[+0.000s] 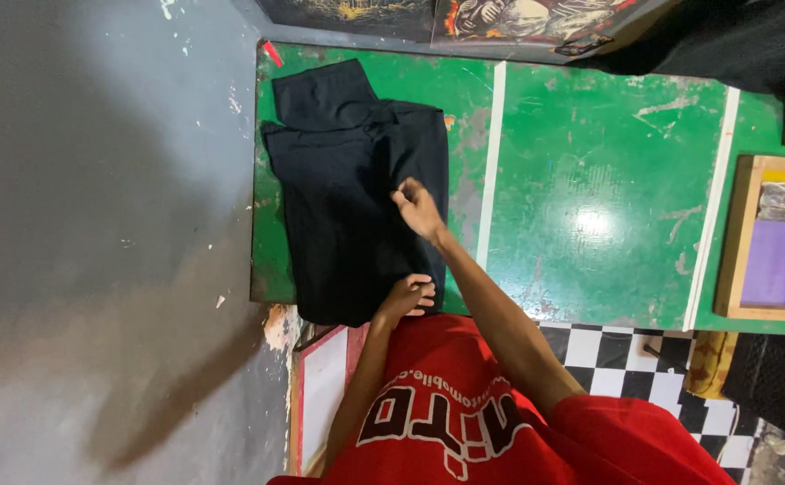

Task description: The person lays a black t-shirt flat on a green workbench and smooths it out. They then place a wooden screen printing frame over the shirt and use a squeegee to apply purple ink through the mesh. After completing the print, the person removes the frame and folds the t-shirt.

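I've got 2 hands on a black folded garment (348,189) lying on the left end of the green table (590,153), at about 10 o'clock in my view. Right hand (418,208) is stretched out over the cloth's right edge, fingers bent down onto the fabric, looks like a pinch but I can't tell if it really grips. Left hand (405,296) sits at the garment's near edge at 6 o'clock from the cloth's middle, fingers curled on the hem (grip or just pressing, can't tell). Garment is lumpy at the top, a flap sticking out toward 12. White stripe (491,162) runs across the table just right of the cloth. Wooden frame with a purple panel (780,260) at 3 o'clock, well apart. Checkered floor (626,359) below the table edge.
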